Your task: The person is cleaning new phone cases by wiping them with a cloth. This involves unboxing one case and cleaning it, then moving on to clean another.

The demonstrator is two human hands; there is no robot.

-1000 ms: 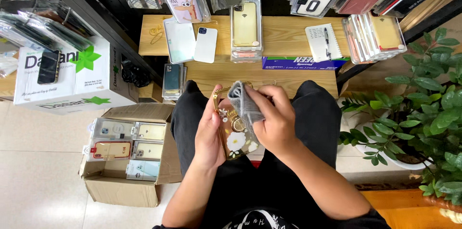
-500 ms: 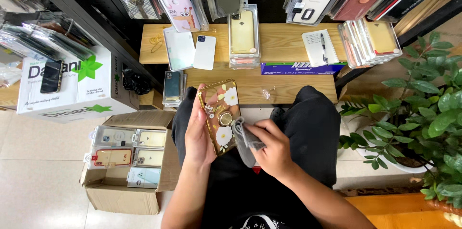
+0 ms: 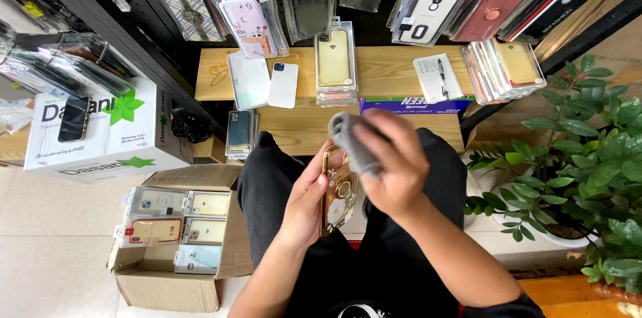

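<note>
Your left hand (image 3: 304,201) grips the floral phone case (image 3: 338,191) over your lap, while your right hand (image 3: 394,171) presses a grey cloth (image 3: 354,141) onto its far end. The near part is uncovered by the cloth; packaged cases sit in the cardboard box (image 3: 177,291) to the left.

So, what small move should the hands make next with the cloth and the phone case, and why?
Probably draw the grey cloth down along the floral phone case. The right hand presses the cloth at the case's top end, while the left hand holds its edge, so the lower part looks not yet wiped.
</note>
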